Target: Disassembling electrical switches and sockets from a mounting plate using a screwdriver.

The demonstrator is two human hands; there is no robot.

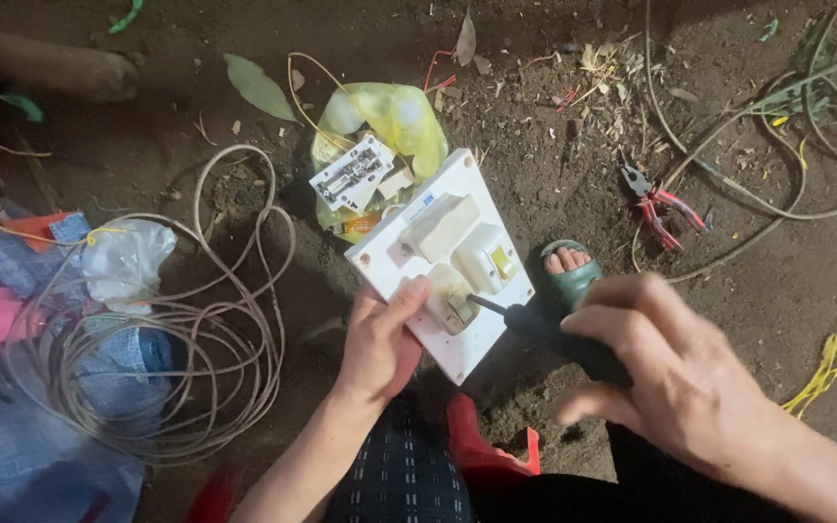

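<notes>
My left hand [380,339] grips the near left edge of a white electrical switch board [438,266], thumb lying on its face beside a socket. The board carries a box-shaped module, a switch with a yellow mark and a socket. My right hand [675,373] is closed around the black handle of a screwdriver [511,315], whose tip touches the socket part near the board's lower middle. The board is held tilted above the dirt ground.
A yellow plastic bag [389,121] with electrical parts lies behind the board. Red-handled pliers [661,208] rest on the soil at right. A coil of pale cable [176,339] lies at left beside blue cloth. Loose wires run at right. A foot in a green sandal [569,271] shows.
</notes>
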